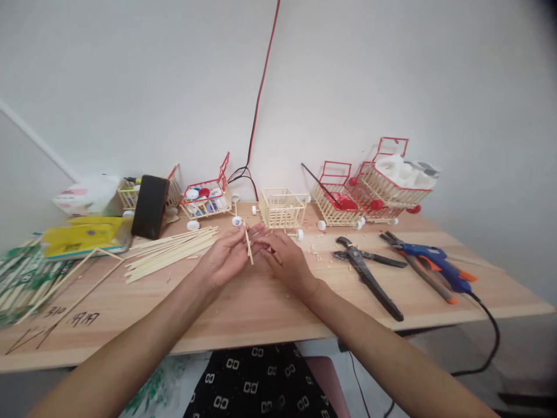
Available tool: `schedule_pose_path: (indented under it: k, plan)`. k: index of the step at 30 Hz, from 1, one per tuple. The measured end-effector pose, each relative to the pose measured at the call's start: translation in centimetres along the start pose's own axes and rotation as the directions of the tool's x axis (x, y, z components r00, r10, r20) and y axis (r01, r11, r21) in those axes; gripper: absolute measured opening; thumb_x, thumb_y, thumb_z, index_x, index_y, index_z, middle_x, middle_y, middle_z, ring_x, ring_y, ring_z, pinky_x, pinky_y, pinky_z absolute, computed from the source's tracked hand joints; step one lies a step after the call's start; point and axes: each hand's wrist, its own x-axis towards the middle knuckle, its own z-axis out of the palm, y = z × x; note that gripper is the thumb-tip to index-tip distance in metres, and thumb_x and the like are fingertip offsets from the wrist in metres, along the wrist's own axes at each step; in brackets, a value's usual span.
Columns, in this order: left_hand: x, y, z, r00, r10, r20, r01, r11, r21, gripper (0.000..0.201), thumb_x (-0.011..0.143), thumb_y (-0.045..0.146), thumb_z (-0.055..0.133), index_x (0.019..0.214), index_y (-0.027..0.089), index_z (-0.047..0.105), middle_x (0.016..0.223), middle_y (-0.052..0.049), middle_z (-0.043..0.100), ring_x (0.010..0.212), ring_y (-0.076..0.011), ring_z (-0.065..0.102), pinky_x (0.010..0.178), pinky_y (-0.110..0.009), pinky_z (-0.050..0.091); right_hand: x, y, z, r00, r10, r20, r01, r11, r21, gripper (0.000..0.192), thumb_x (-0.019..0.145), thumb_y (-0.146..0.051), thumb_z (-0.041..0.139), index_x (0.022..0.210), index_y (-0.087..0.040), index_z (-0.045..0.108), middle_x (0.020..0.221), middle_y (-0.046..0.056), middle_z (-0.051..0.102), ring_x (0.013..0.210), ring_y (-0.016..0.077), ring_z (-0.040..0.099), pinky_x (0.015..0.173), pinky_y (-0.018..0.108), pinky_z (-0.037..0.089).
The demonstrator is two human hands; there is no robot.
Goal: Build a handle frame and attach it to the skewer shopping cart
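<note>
Between my two hands, above the front middle of the table, is a short pale wooden stick [249, 248]. My left hand [224, 257] holds it near its top, between thumb and fingers. Close beside it on the right is my right hand [290, 264], its fingers curled and pinched together; what they hold, if anything, I cannot make out. Just behind the hands stands a small unpainted cart [282, 208] built of thin sticks, with white wheels. Long loose sticks [174, 251] lie in a fanned pile left of my left hand.
Painted stick carts [206, 197] [342, 203] line the wall, some filled with bottle caps. Pruning shears [365, 270], pliers [429, 273] and a blue hot glue gun [435, 261] lie right. Left are a phone [150, 206], a yellow packet [87, 237] and bundled sticks [30, 278].
</note>
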Motion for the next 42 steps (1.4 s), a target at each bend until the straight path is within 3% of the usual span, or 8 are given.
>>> schedule_pose_path:
  k: [5,14,24,29,32,37,42]
  plan:
    - [-0.1,-0.3,0.0,0.999,-0.023,0.031,0.021,0.999,0.049,0.012,0.087,0.009,0.054,0.081,0.012,0.063,0.103,-0.013,0.07,0.092,-0.0204,0.067,0.086,-0.037,0.054,0.0,-0.3,0.0,0.999,0.009,0.035,-0.01,1.0,0.029,0.024,0.093,-0.018,0.049,0.112,-0.024,0.061,0.101,0.007,0.061,0.097,0.019,0.057,0.084,0.033,0.047]
    - [0.2,-0.5,-0.3,0.994,-0.032,0.109,0.02,0.994,0.109,0.017,0.088,0.01,0.053,0.078,0.008,0.067,0.102,-0.017,0.07,0.094,-0.0226,0.067,0.087,-0.036,0.053,0.0,-0.3,-0.2,0.996,-0.019,0.087,0.015,0.999,0.049,0.019,0.093,-0.017,0.049,0.105,-0.022,0.063,0.098,0.006,0.06,0.096,0.0169,0.055,0.084,0.03,0.046]
    - [0.1,-0.6,-0.4,0.991,-0.052,0.12,0.039,0.993,0.11,0.019,0.089,0.01,0.051,0.084,0.006,0.068,0.101,-0.018,0.07,0.095,-0.0236,0.067,0.085,-0.037,0.054,0.7,0.1,-0.3,0.974,-0.163,0.157,0.189,0.968,-0.166,0.018,0.095,-0.025,0.049,0.086,-0.019,0.064,0.092,0.009,0.064,0.091,0.0207,0.055,0.078,0.034,0.044]
    - [0.1,-0.5,-0.4,0.995,-0.043,0.094,0.034,0.994,0.105,0.012,0.086,0.011,0.056,0.082,0.008,0.068,0.105,-0.018,0.07,0.099,-0.025,0.066,0.085,-0.038,0.054,0.5,0.8,0.2,0.951,-0.232,0.204,0.267,0.949,-0.169,0.016,0.095,-0.018,0.047,0.091,-0.02,0.063,0.097,0.007,0.066,0.094,0.0197,0.056,0.084,0.034,0.044]
    - [0.1,-0.6,-0.5,0.993,-0.05,0.11,0.038,0.993,0.108,0.011,0.085,0.012,0.059,0.078,0.009,0.067,0.109,-0.019,0.069,0.099,-0.0252,0.066,0.087,-0.039,0.053,0.5,0.6,0.2,0.96,-0.197,0.198,0.22,0.97,-0.101,0.012,0.094,-0.019,0.05,0.092,-0.02,0.062,0.098,0.007,0.066,0.096,0.0198,0.057,0.085,0.035,0.045]
    - [0.1,-0.9,-0.7,0.985,-0.059,0.161,0.044,0.994,0.098,0.015,0.088,0.013,0.055,0.079,0.01,0.067,0.114,-0.017,0.067,0.099,-0.023,0.065,0.09,-0.038,0.051,0.5,0.2,-0.1,0.985,-0.03,0.172,0.036,0.999,-0.034,0.008,0.092,-0.019,0.053,0.091,-0.018,0.061,0.094,0.007,0.067,0.089,0.0187,0.059,0.08,0.032,0.046]
    - [0.1,-1.1,-0.4,0.986,-0.047,0.158,0.032,0.995,0.093,0.013,0.088,0.013,0.055,0.082,0.01,0.067,0.116,-0.018,0.067,0.098,-0.0224,0.065,0.09,-0.037,0.051,0.4,0.3,-0.1,0.982,-0.063,0.177,0.066,0.998,-0.011,0.011,0.092,-0.018,0.052,0.094,-0.02,0.062,0.101,0.007,0.066,0.095,0.0191,0.058,0.083,0.032,0.045]
